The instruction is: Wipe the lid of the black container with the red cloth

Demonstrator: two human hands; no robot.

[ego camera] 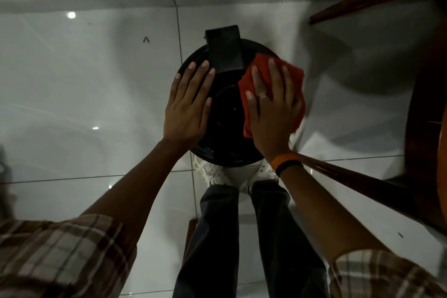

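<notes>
Right hand [272, 109] flat, pressing red cloth [266, 65] on lid [225, 113] at 3 o'clock; left hand [187, 106] open, bracing 9 o'clock; unwiped centre lies toward 9 from cloth.

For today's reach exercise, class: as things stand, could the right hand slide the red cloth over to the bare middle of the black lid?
Probably yes. The right hand lies flat on the red cloth on the lid, and the middle beside it is bare. The left hand rests on the lid's far side, clear of that path.
</notes>
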